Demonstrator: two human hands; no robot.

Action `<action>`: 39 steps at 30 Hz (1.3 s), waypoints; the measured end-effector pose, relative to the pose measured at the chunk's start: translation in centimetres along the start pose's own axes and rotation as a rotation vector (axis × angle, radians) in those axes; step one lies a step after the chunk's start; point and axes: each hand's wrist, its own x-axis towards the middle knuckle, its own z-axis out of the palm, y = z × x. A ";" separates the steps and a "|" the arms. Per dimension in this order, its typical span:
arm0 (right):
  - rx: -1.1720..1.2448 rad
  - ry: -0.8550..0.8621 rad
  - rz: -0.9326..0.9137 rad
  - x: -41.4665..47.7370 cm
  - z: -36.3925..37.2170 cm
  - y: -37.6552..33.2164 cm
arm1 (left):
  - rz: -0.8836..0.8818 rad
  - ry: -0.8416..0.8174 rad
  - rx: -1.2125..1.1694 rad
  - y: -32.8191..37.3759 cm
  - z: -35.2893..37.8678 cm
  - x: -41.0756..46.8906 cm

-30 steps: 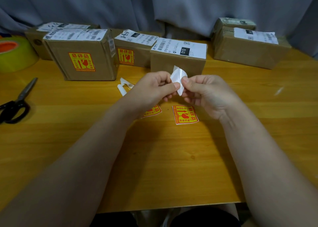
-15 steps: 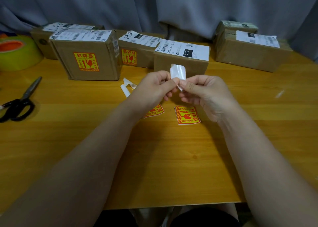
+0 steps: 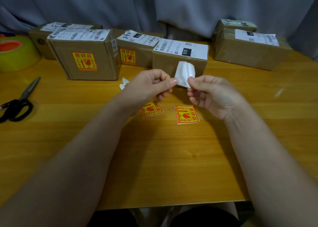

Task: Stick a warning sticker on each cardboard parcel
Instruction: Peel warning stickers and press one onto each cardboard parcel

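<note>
Left hand, right hand pinch sticker edges — parcel behind

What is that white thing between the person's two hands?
In the head view, a curled white sheet, likely a sticker seen from its back, is pinched by the left hand and the right hand, in front of a parcel.

tape roll cut by left edge; table sticker half under left hand; held sticker print unseen

head cam | looks forward-down | close over table
</note>
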 end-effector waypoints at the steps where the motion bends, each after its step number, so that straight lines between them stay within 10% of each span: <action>1: -0.011 -0.006 -0.002 0.0 0.3 0.2 | 0.013 0.002 0.022 0.0 0.4 0.0; 39: -0.050 -0.203 -0.001 -0.2 -0.1 -0.2 | -0.071 -0.008 0.045 0.3 0.4 0.0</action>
